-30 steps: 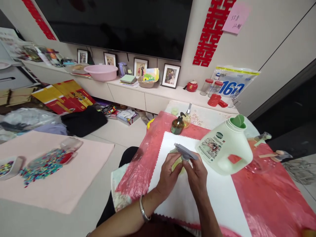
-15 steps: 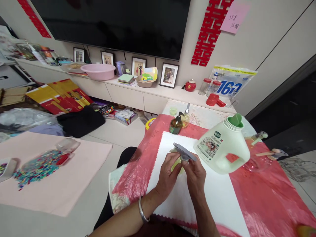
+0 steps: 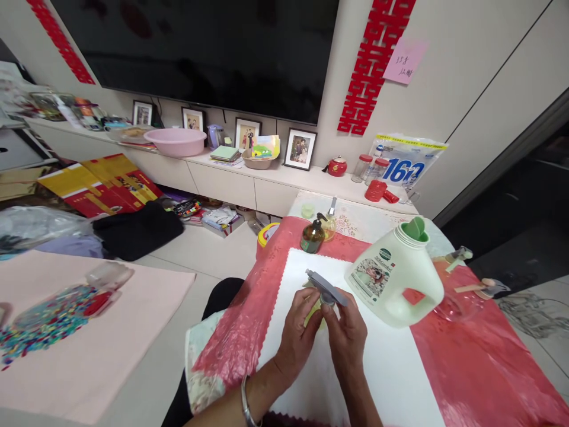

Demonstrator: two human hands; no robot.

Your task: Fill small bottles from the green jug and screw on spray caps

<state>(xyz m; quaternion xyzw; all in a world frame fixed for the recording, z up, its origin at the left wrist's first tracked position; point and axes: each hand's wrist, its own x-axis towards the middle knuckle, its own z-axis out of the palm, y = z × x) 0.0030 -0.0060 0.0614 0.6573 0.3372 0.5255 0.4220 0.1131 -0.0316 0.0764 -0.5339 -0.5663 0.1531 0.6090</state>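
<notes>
Both of my hands are together over the white sheet (image 3: 391, 367). My left hand (image 3: 296, 332) is wrapped round the yellowish-green body of a small spray bottle (image 3: 312, 313), which the fingers mostly hide. At its neck, just under the long grey spray head (image 3: 326, 286), the fingers of my right hand (image 3: 349, 329) are closed. The head points up and to the left. A large pale green detergent jug (image 3: 395, 276) stands right of my hands, with a green cap (image 3: 415, 228) tilted in its mouth. Beyond them is a dark pump bottle (image 3: 312, 236).
Clear bottles with trigger heads (image 3: 462, 296) lie at the right on the red plastic cover (image 3: 484, 356). A clear bottle with a grey top (image 3: 331, 219) stands behind the pump bottle. To the left, a pink-covered table (image 3: 133, 332) bears colourful small pieces (image 3: 53, 320).
The camera view has shifted slightly, so the room and table appear a little lower and further left. Both hands keep their hold on the spray bottle.
</notes>
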